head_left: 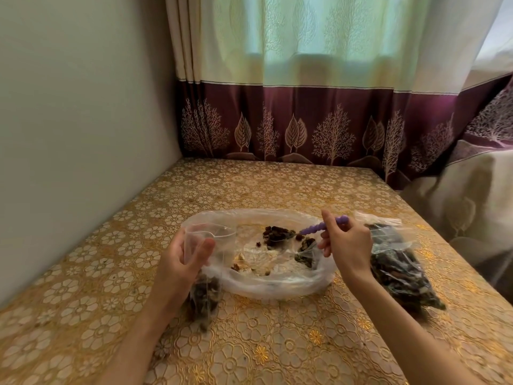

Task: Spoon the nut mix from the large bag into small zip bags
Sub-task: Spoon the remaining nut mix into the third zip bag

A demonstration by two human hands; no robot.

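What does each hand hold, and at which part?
The left hand grips a small zip bag near its open top. The right hand holds a purple spoon by its beaded handle.

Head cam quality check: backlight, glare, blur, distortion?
Head view: light comes through the curtain from behind, soft, with only faint shadows on the table; pale sheen on the large bag; wide-angle bend along the wall and table edges; left hand and its small zip bag slightly blurred; right hand with the purple spoon reads a little sharper.
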